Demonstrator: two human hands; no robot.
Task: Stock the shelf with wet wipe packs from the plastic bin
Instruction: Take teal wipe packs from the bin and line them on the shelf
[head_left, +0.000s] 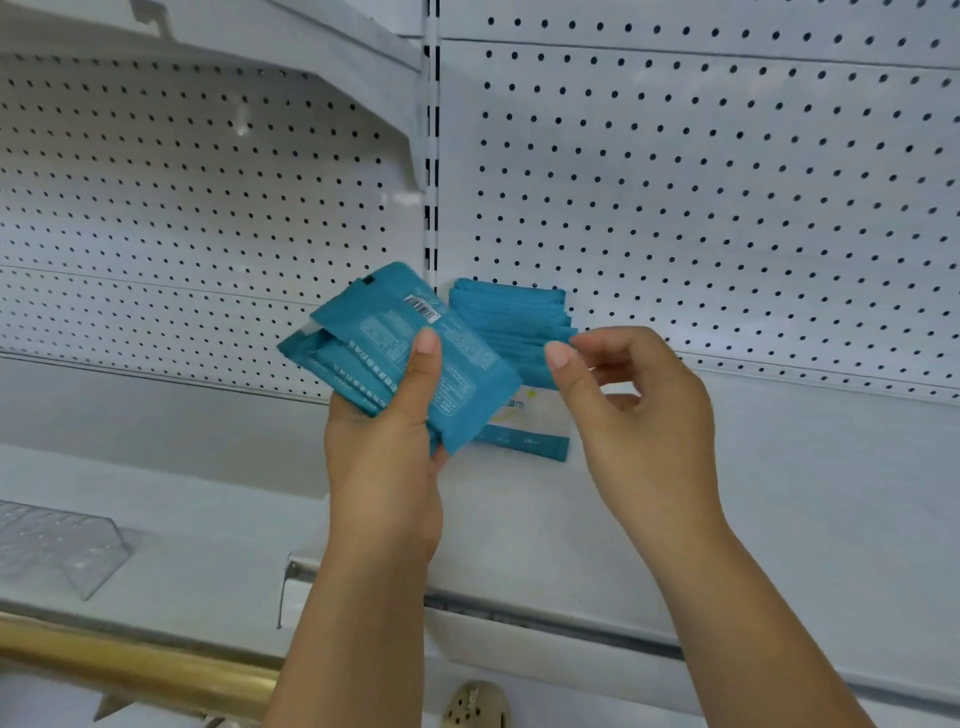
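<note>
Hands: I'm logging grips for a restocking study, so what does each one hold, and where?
The left hand grips a few teal wet wipe packs at their lower ends, thumb across the top pack's printed back. The right hand holds nothing.

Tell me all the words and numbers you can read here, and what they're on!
Held teal packs in the left hand: a barcode and rows of small white print, too blurred to read.
Front pack of the shelved stack: a number that looks like "10" on its bottom teal band, uncertain; the blue letters above it are too blurred to read.
Pegboard and shelf: no text.
</note>
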